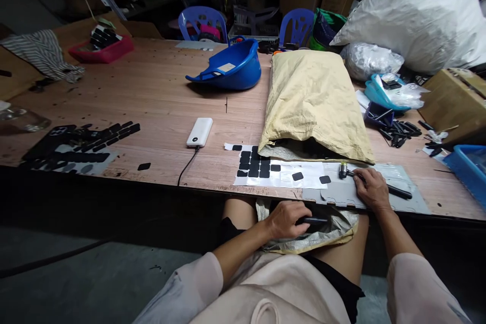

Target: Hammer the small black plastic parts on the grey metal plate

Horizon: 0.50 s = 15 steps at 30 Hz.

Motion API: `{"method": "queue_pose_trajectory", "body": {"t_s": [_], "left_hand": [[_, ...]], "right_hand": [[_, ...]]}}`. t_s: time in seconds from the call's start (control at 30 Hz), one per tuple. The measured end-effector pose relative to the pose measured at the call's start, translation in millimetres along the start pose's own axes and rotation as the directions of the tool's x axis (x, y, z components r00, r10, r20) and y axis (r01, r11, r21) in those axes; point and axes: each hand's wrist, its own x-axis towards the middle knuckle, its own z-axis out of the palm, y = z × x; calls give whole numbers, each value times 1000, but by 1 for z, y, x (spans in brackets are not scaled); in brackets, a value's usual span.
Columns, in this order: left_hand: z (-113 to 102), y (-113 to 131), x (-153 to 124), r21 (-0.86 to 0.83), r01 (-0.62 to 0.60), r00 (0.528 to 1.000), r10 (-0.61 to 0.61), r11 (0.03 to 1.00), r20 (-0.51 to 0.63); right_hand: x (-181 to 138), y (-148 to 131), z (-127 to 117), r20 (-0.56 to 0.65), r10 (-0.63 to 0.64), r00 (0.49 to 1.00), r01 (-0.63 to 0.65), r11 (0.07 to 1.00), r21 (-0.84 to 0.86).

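My left hand (pixel 287 219) is closed around a black stick-like piece (pixel 314 220), whose kind I cannot make out. It is above an open bag (pixel 347 225) with a silvery lining, which lies across the lap. On the grey board at the table's front edge, my right hand (pixel 372 188) has its fingers curled over a small hammer (pixel 399 192). The hammer's metal head points left and its black handle sticks out to the right. Left of it, black rounded-square pads (pixel 254 164) sit in rows on white backing paper (pixel 285 177), with a few loose ones beside them.
A large yellow sack (pixel 315 98) lies behind the pads, its mouth towards me. Further left are a white power bank (pixel 199 132) with a cable and a blue scoop-shaped basket (pixel 243 68). Black handle-like pieces (pixel 398 134) and a blue bin (pixel 469 169) are at the right.
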Motion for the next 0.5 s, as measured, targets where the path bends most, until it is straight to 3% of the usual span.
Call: {"method": "queue_pose_trajectory", "body": {"t_s": [0.1,0.2,0.23,0.3,0.37,0.43,0.5], "left_hand": [[18,-6,-24,90,229,963,-239,969,123],[28,-10,-26,201,431,857,-469,880,215],[29,-8,-23,204,438,846,-478,876,237],[23,-1,-12,129,381,880,-402,915,254],[9,9,9,-22,286,937,-275,958,216],[-10,15,40,-153,249,967,-235,956,102],[-30,12,81,-202,329,929,-354,923,-106]], "right_hand": [[0,0,0,5,1,1000,-1,1000,-12],[0,-1,0,5,-8,1000,8,1000,-21],[0,-1,0,3,-9,1000,9,1000,-23],[0,-1,1,-1,-3,1000,3,1000,-28],[-1,-1,2,-2,9,1000,-9,999,-35],[-1,-2,3,-4,12,1000,-12,999,-44],[-1,-3,3,-8,6,1000,-6,999,-50]]}}
